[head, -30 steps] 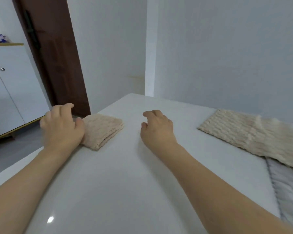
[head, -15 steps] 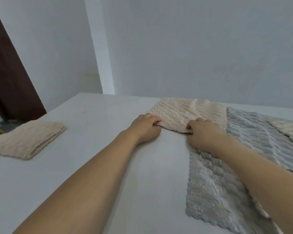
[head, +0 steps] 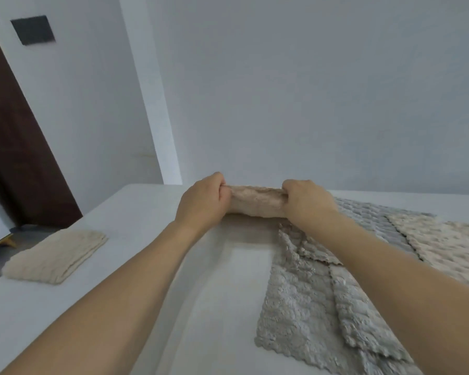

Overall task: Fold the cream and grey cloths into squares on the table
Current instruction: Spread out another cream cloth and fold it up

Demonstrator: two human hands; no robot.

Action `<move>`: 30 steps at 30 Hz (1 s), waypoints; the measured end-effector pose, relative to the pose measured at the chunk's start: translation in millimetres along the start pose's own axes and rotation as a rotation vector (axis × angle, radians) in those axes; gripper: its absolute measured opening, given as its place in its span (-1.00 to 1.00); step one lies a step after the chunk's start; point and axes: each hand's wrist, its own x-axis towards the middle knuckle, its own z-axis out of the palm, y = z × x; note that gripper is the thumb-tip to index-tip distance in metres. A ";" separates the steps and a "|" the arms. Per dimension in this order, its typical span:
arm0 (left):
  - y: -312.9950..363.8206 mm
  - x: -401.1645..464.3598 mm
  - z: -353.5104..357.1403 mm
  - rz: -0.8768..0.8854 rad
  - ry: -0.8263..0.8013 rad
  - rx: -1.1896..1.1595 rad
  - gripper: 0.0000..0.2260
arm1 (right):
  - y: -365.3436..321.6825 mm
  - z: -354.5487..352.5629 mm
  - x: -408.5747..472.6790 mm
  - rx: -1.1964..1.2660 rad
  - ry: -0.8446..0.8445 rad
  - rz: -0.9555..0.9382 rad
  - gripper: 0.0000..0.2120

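A cream cloth point(head: 256, 202) is lifted off the white table point(head: 146, 280), stretched between my two hands. My left hand point(head: 203, 203) grips its left edge and my right hand point(head: 306, 205) grips its right edge. A grey cloth point(head: 303, 307) lies spread and partly creased below my right forearm. Another cream cloth point(head: 444, 242) lies flat at the right, over the grey one. A folded cream cloth point(head: 56, 255) rests at the table's left edge.
A pale wall rises just behind the table's far edge. A dark brown door point(head: 16, 147) stands at the left, with a dark square panel point(head: 33, 29) on the wall beside it. Floor shows beyond the table's left side.
The view swung right, away from the folded cream cloth. My hands went to the flat cream cloth, took its near edge and raised it off the table.
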 end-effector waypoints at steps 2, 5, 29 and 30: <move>17.2 -7.8 -40.8 0.049 -0.008 0.018 -0.84 | -2.1 -36.3 -14.3 0.047 0.052 0.001 -0.88; 37.3 -18.3 -106.4 0.095 -0.065 -0.005 -0.77 | -8.1 -93.8 -38.8 0.063 0.111 0.018 -0.86; -106.7 -80.2 -89.0 -0.267 -0.626 0.430 -0.70 | -67.3 38.5 -25.3 0.444 -0.428 0.046 -0.68; -116.6 -79.7 -75.1 -0.286 -0.626 0.414 -0.71 | -68.7 55.9 -16.9 0.415 -0.406 0.032 -0.68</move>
